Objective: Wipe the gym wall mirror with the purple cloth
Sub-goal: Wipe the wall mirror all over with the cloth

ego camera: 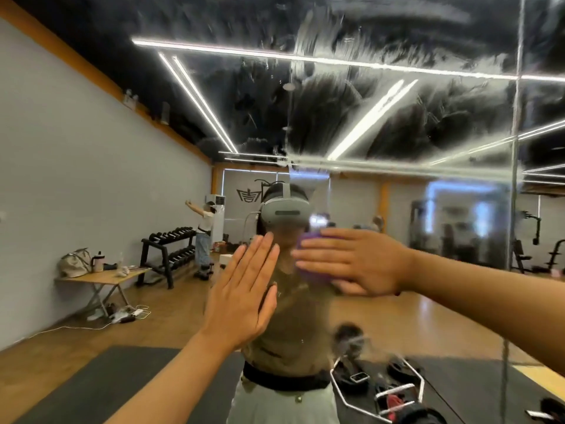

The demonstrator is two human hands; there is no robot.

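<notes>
Left hand (244, 289) flat on mirror (397, 117), holding nothing; right hand (357, 258), fingers straight, presses purple cloth (312, 273) to glass. We judge cloth soft, light; palm it centrally w/ even pressure.

place: gym | dumbbell rack (171, 249), wall mirror (397, 117), floor mats (101, 381), perhaps weight machines (532, 240)

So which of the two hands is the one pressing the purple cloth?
The right hand: it presses the purple cloth flat against the mirror. The left hand holds nothing.
</notes>
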